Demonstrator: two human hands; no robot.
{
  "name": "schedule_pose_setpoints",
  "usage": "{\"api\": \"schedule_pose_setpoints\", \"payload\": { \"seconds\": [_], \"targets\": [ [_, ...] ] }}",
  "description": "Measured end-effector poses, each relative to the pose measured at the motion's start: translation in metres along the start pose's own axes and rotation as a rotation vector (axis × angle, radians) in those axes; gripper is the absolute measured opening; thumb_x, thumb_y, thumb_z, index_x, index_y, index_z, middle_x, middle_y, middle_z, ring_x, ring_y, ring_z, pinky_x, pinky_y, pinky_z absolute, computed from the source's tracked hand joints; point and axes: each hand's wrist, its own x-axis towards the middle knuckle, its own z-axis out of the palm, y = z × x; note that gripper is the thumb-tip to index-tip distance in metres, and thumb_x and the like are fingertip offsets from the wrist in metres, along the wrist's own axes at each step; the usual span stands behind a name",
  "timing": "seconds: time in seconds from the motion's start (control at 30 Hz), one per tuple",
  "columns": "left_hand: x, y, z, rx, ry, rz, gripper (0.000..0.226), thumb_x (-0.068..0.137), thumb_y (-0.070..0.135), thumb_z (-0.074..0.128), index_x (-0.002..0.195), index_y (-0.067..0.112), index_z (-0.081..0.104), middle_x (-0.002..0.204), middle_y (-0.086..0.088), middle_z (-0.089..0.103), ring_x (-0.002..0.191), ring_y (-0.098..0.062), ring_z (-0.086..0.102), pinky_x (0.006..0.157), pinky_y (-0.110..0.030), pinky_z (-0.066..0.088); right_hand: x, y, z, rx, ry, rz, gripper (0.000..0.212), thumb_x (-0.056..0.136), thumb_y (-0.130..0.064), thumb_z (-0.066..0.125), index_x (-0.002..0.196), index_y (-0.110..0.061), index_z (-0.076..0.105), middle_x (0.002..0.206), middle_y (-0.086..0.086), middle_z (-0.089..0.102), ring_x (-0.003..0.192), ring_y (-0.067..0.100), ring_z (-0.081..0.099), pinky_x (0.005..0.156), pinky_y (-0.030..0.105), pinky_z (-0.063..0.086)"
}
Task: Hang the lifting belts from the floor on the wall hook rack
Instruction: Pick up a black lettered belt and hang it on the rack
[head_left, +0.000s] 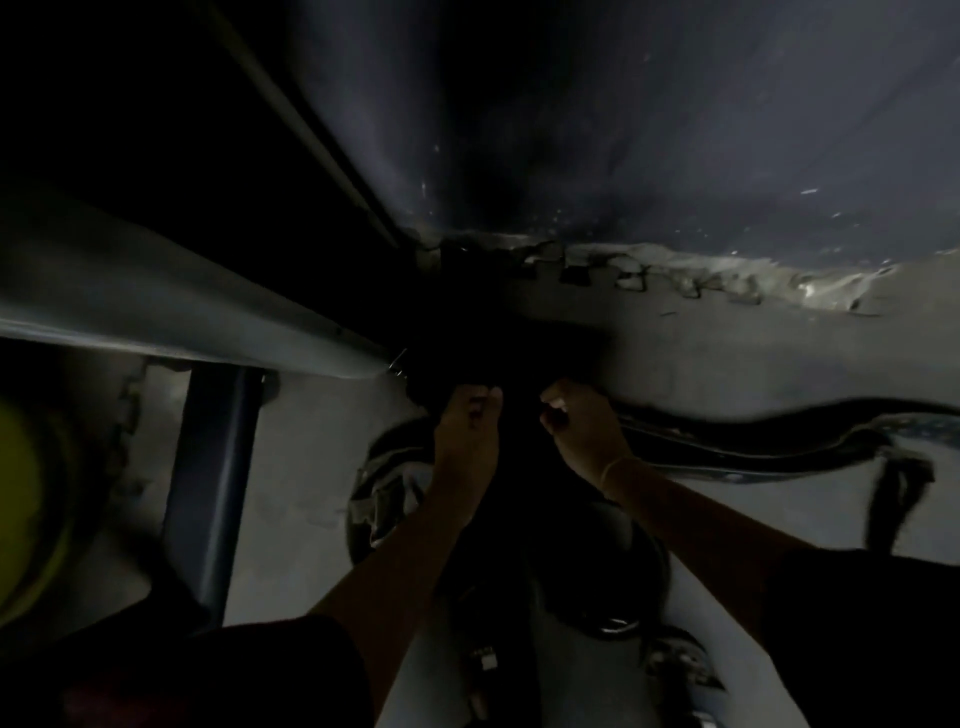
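"Down at the foot of the wall (623, 130), a person's left hand (467, 436) and right hand (582, 431) reach into the shadowed corner, fingers of both curled tight on a dark belt (498, 358) bunched on the floor (727, 353)," the first viewer reads out.

"How would it handle?" asks the second.

"Soft and floppy by the look of it, likely webbing or leather. It is probably light enough for one hand, though it would sag and trail if lifted by one end. A hold near the middle or at the buckle end seems best, but the gloom hides where any buckle sits."

"Others left?"

"A long belt (753, 447) snakes across the floor just right of the right hand, a curled belt (379, 493) lies under the left forearm, and a coiled belt (623, 613) rests nearer the person. A small metal fitting (483, 662) glints beside it."

"Anything in the way?"

"A long grey beam (182, 312) slants in from the left, its tip close to the left hand, above a blue post (208, 493). A yellow round object (21, 509) blurs the left edge. Torn mat edging (649, 275) runs along the wall. The hook rack is out of view."
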Motion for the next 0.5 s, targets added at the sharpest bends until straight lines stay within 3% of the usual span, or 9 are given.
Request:
{"api": "schedule_pose_setpoints", "payload": {
  "seconds": [0.1, 0.17, 0.23, 0.3, 0.4, 0.5],
  "targets": [
    [0.034, -0.032, 0.007, -0.024, -0.011, 0.001, 0.019, 0.1, 0.019, 0.055, 0.109, 0.004, 0.061, 0.094, -0.004, 0.062, 0.092, -0.018, 0.058, 0.084, -0.03, 0.047, 0.042, 0.011, 0.034, -0.135, 0.025, -0.069, 0.031, 0.087, -0.009, 0.065, 0.117, -0.002, 0.061, 0.116, 0.023, 0.062, 0.109, 0.041, 0.059, 0.091, 0.04, 0.047],
    [0.048, -0.05, 0.006, -0.01, -0.048, -0.022, 0.015, 0.101, 0.024, 0.053, 0.104, 0.011, 0.06, 0.092, 0.0, 0.061, 0.087, -0.015, 0.057, 0.077, -0.026, 0.046, 0.062, 0.015, 0.054, -0.206, 0.022, -0.086, 0.042, 0.089, -0.014, 0.064, 0.129, -0.005, 0.053, 0.126, 0.022, 0.056, 0.115, 0.041, 0.055, 0.095, 0.043, 0.048],
    [0.055, -0.063, 0.001, -0.001, -0.071, -0.023, 0.01, 0.102, 0.027, 0.05, 0.095, 0.024, 0.058, 0.088, 0.006, 0.06, 0.084, -0.011, 0.057, 0.073, -0.023, 0.045, 0.077, 0.017, 0.069, -0.27, 0.044, -0.067, 0.049, 0.092, -0.015, 0.061, 0.137, -0.006, 0.046, 0.134, 0.024, 0.047, 0.113, 0.043, 0.055, 0.094, 0.047, 0.051],
    [0.059, -0.07, -0.006, 0.031, -0.097, 0.002, 0.014, 0.103, 0.029, 0.046, 0.102, 0.024, 0.058, 0.092, 0.007, 0.061, 0.088, -0.011, 0.059, 0.073, -0.021, 0.044, 0.084, 0.019, 0.075, -0.363, 0.091, -0.022, 0.048, 0.096, -0.016, 0.054, 0.142, -0.007, 0.04, 0.135, 0.028, 0.043, 0.107, 0.045, 0.058, 0.09, 0.047, 0.054],
    [0.061, -0.069, -0.01, 0.051, -0.149, 0.018, 0.027, 0.104, 0.031, 0.042, 0.121, 0.016, 0.057, 0.109, 0.0, 0.062, 0.105, -0.019, 0.06, 0.084, -0.026, 0.044, 0.083, 0.019, 0.069, -0.533, 0.079, -0.008, 0.038, 0.1, -0.016, 0.043, 0.137, -0.007, 0.045, 0.127, 0.024, 0.057, 0.109, 0.042, 0.061, 0.085, 0.044, 0.052],
    [0.05, -0.054, -0.004, 0.059, -0.174, 0.008, 0.025, 0.104, 0.032, 0.043, 0.118, 0.018, 0.057, 0.113, -0.002, 0.061, 0.109, -0.021, 0.06, 0.088, -0.03, 0.044, 0.067, 0.017, 0.058, -0.578, 0.097, -0.04, 0.028, 0.1, -0.016, 0.043, 0.124, -0.01, 0.055, 0.115, 0.017, 0.067, 0.106, 0.04, 0.064, 0.08, 0.042, 0.051]
  ]
}}
